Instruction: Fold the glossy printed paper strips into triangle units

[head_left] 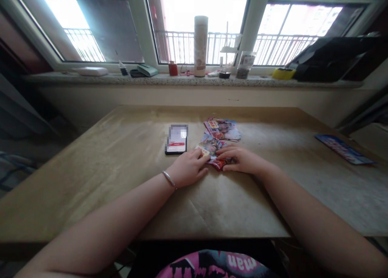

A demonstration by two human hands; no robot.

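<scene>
In the head view, the left hand (190, 167) and right hand (241, 160) have fingers on the printed packet (209, 141) between them; whether either pinches it, I cannot tell. Uneven pulling could crease it; a forward push could scatter the pile (226, 128) just beyond.

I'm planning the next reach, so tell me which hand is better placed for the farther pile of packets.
Probably the right hand: the farther pile lies just beyond it. The left hand sits farther left, near the phone. Both touch the nearer packet.
</scene>
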